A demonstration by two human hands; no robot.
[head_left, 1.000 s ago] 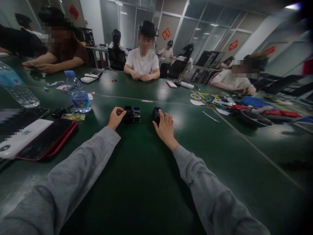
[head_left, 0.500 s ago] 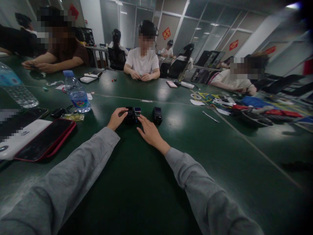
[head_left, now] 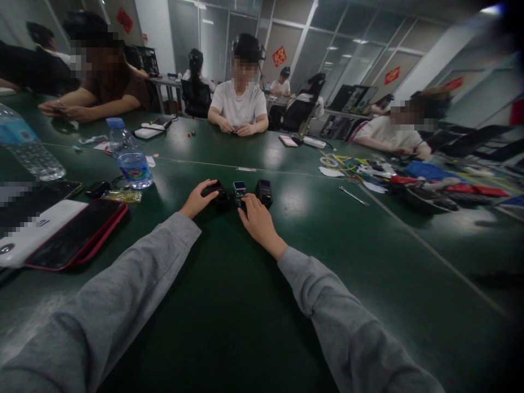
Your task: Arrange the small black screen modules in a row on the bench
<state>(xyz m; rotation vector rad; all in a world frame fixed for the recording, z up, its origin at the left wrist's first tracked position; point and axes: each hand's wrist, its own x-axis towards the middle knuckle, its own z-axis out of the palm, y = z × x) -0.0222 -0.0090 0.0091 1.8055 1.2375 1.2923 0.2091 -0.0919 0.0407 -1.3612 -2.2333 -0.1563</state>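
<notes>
My left hand grips a small black plastic casing from its left side, thumb on the near side and fingers over the top. Beside it, apart by a narrow gap, lies a small circuit board with a screen. The fingers of my right hand are closed on the near end of this board and hide part of it. Just to the right of the board is a black handheld device with a dark display at its top; neither hand touches it.
On the left are a water bottle, a larger bottle, a red-cased phone and a small plastic packet. To the right lie a wrench and a heap of cables and tools. Several people sit around the table.
My right hand has moved right with the circuit board, away from the black casing and closer to the black device. The casing has turned slightly under my left hand.
</notes>
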